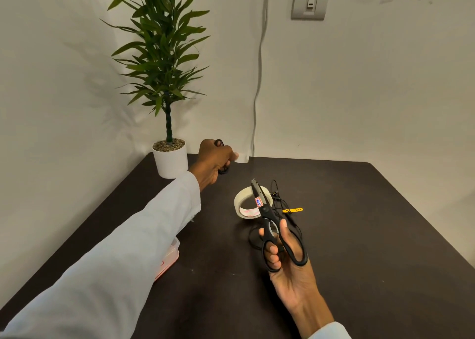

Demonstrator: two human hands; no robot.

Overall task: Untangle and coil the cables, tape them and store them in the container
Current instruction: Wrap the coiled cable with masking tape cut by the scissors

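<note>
Scissors (272, 218) sit in my right hand (288, 264), fingers curled through the handles, blades closed above the tape (244, 205). My left hand (214, 161) grips a coiled black cable (223, 170) near the plant (167, 81). Another cable (280, 207) lies on the tabletop (359, 236); the container (169, 259) peeks from under my left sleeve.

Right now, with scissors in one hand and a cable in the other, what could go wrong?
1. The right hand holds the scissors just above the loose black cable and the tape roll; the blades could nick the cable.
2. The left hand grips a coiled cable beside the potted plant; the sleeve might knock it.
3. The container sits half hidden under the left arm, so it could be pushed.
</note>
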